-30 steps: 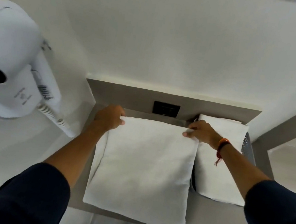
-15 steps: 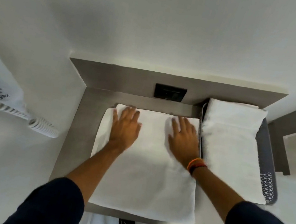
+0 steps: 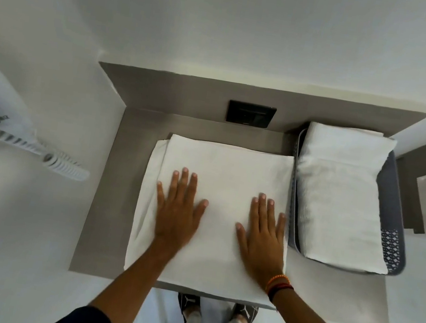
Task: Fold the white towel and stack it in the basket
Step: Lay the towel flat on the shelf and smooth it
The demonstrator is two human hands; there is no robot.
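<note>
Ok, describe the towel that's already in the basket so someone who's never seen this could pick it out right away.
Start at the grey counter set against the white wall; at its right end sits a grey perforated basket. The towel in the basket is a thick, narrow white bundle. Unlike the wider, flatter towel beside it, no hand rests on it.

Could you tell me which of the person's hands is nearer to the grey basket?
Right. The right hand lies flat on the white towel close beside the basket; the left hand presses the towel's far side.
</note>
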